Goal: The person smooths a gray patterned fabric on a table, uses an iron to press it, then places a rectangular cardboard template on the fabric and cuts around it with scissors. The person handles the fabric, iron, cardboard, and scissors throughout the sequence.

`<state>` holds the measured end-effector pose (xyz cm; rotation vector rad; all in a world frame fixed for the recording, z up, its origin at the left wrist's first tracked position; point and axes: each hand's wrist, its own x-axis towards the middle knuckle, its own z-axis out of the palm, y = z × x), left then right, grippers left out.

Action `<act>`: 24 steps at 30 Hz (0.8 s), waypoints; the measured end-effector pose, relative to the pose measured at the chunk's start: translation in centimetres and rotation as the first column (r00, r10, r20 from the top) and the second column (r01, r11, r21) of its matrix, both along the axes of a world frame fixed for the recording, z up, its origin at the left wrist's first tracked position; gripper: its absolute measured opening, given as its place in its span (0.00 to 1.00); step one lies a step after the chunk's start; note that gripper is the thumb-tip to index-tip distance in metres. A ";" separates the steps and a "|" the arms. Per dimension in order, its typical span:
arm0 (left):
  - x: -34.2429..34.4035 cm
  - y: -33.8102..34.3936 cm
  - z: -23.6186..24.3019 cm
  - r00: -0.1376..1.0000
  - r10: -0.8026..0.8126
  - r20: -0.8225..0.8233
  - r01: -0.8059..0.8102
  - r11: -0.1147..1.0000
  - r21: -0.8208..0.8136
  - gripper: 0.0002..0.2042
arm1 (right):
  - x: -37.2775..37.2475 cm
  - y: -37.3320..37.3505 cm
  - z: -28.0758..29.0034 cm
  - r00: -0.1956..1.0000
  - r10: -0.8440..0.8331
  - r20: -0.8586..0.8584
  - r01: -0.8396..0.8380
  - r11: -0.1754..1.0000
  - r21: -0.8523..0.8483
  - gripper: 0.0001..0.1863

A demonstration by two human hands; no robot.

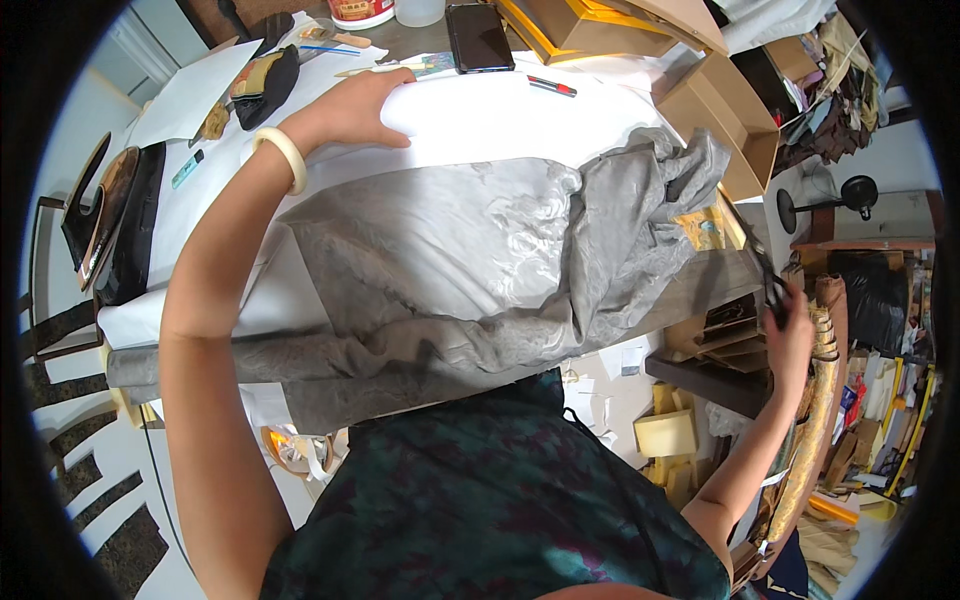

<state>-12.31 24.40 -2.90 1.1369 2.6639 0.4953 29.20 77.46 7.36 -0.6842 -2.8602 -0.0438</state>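
Grey fabric [455, 270] bunches right, I'd smooth it first: left hand [358, 106] spread on white sheet [480, 115], right hand [792, 325] gripping scissors [769, 277].

The table [700, 298] has a wooden top, and a big white sheet [460, 115] covers most of it. A wrinkly grey cloth [430, 275] lies over the sheet and reaches the near edge. A red and black pen [551, 86] lies behind the cloth. At the back are a black phone [480, 40] and a red and white tub [360, 12]. A little teal cutter [187, 168] lies on the left.
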 end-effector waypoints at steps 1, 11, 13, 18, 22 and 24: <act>-0.2 0.2 0.3 1.000 -0.005 -0.006 0.005 1.000 0.000 0.39 | 1.1 1.0 0.8 0.994 -0.098 -0.052 0.102 0.991 0.082 0.28; -1.7 -0.7 2.0 0.992 -0.066 0.107 0.054 0.992 0.112 0.41 | -11.4 -4.6 2.8 0.916 0.400 -0.027 -0.393 0.881 -0.265 0.20; -1.6 0.1 3.1 0.991 -0.070 0.112 0.058 0.993 0.103 0.41 | -14.7 -3.2 0.0 0.867 0.498 -0.031 -0.448 0.749 -0.488 0.21; -1.1 -0.7 4.4 0.985 -0.090 0.146 0.077 0.993 0.092 0.39 | -22.7 -3.7 -1.4 0.819 0.545 0.179 -0.340 0.712 -0.614 0.26; -0.3 -0.5 5.4 0.989 -0.091 0.118 0.082 0.994 0.074 0.38 | -26.0 -2.9 -2.9 0.801 0.564 0.198 -0.221 0.587 -0.779 0.27; -0.2 -0.4 5.7 0.990 -0.078 0.120 0.070 0.995 0.073 0.37 | -27.3 -3.1 -3.1 0.775 0.601 0.197 -0.217 0.546 -0.809 0.25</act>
